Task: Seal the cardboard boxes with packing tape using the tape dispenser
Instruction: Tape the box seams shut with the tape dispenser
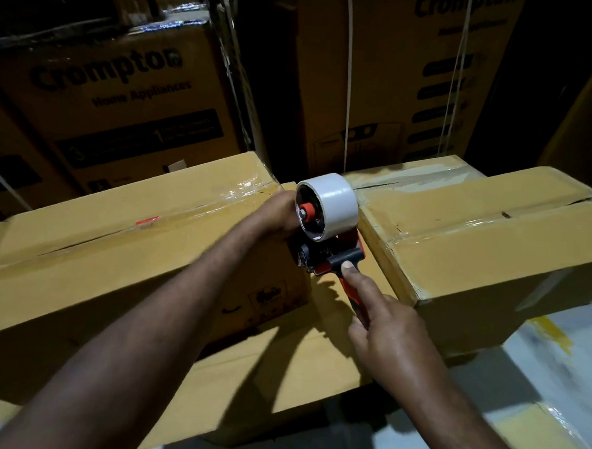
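The tape dispenser [327, 257] stood near the middle of the view, in the gap between two boxes, its red handle running down toward five o'clock into the right hand [388, 328]. That hand was closed around the handle, while its forefinger [357, 280] lay straight along it, the tip pressed on the dark grey bar at the dispenser's head. The roll of tape [333, 205] — a broad, smooth white cylinder on an orange hub — sat at twelve o'clock from that fingertip. The left hand [278, 213] rested on the top right corner of the left box [114, 256], at nine o'clock of the roll. Its fingers were hidden behind the roll, so I could not tell how far they were open or whether they held anything. The right box [492, 241] lay at three o'clock of the dispenser. Both boxes were plain tan cardboard with glossy, wrinkled clear tape along their top seams. A lower box [315, 355] lay beneath the dispenser — matte and unprinted. Behind, at twelve o'clock, tall printed cartons [123, 88] stood in the dark.
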`<move>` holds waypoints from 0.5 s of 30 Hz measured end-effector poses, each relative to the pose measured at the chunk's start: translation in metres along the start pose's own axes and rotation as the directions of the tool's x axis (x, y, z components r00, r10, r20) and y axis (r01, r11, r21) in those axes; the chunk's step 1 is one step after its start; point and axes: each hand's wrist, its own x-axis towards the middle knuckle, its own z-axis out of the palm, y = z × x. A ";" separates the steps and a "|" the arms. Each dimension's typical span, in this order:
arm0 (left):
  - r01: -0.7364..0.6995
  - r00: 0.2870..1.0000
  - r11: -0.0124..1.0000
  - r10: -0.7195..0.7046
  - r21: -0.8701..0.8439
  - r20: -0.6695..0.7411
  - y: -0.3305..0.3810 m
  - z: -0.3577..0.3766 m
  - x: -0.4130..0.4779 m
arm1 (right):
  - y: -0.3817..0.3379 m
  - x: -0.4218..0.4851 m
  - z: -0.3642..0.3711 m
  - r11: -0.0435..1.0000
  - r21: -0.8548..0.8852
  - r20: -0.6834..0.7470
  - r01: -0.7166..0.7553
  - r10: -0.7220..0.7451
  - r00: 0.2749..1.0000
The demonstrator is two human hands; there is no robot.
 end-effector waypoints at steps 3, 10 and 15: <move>0.007 0.995 0.998 -0.001 0.055 -0.103 -0.004 0.005 -0.007 | -0.003 0.003 0.007 1.000 0.005 0.016 0.005 -0.005 1.000; 0.010 0.984 0.997 0.004 0.075 -0.177 -0.010 0.009 -0.001 | -0.001 0.009 0.016 0.994 0.108 0.043 0.006 -0.010 0.999; 0.034 0.982 0.996 -0.019 0.079 -0.189 -0.014 0.010 -0.001 | 0.008 0.005 0.025 0.993 0.119 0.038 0.026 -0.031 0.999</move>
